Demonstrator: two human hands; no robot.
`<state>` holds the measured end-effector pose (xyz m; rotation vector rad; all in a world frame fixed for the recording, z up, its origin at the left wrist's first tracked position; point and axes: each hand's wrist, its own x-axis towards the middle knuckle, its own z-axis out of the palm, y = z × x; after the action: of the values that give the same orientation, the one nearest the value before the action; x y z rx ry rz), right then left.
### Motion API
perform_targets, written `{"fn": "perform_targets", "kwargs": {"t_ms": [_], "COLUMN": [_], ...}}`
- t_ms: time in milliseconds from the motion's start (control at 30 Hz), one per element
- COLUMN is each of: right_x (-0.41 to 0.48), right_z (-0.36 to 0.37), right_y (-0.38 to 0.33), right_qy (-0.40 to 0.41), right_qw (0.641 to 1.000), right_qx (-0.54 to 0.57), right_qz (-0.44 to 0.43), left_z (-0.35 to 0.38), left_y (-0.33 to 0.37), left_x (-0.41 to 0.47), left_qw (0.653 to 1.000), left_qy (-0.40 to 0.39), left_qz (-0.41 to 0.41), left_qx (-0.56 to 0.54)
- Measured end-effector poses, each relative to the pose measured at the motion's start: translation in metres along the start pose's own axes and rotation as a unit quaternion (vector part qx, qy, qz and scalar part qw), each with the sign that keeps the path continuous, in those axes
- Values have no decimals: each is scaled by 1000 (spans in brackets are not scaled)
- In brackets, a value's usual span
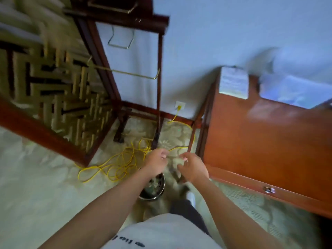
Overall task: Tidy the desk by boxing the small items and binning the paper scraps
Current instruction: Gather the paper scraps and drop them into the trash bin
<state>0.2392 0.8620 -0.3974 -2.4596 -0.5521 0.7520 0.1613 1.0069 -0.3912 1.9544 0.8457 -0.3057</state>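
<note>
Rack (100, 72): dark wooden frame that stands against the wall at the left, clear of the work; no task item shows on it.
Cable (115, 164): yellow lead that runs loose over the carpet from the wall socket, its coils just beside the bin, probably left as it fell.
Bin (150, 197): round dark container on the carpet between rack and desk, placed within reach of the desk so scraps can be dropped straight in; pale clutter lies inside, too blurred to name.
Left hand (158, 161): forearm reaches forward and down over the bin, fingers curled inward; whether they pinch a scrap I cannot tell, the blur hides it.
Right hand (193, 168): held level with the other, near it but apart, fingers loosely spread and grasping nothing visible. My guess is the pair sits above the bin's mouth to let paper fall.
Desk (260, 141): reddish wooden top at the right, a drawer handle on its near edge.
Paper pad (233, 83): lies on the desk's far corner by the wall, not yet dealt with; no box is visible.
</note>
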Motion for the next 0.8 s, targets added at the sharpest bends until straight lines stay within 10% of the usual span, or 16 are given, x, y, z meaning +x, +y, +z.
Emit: {"fn": "perform_targets", "kwargs": {"t_ms": [800], "right_x": [-138], "right_z": [-259], "right_y": [233], "right_qy": [307], "right_qw": [940], "right_qx": [68], "right_qz": [130], "left_z": [215], "left_y": [284], "left_x": [-55], "left_qw": [922], "left_qy": [-107], "left_qz": [327], "left_qx": [176]}}
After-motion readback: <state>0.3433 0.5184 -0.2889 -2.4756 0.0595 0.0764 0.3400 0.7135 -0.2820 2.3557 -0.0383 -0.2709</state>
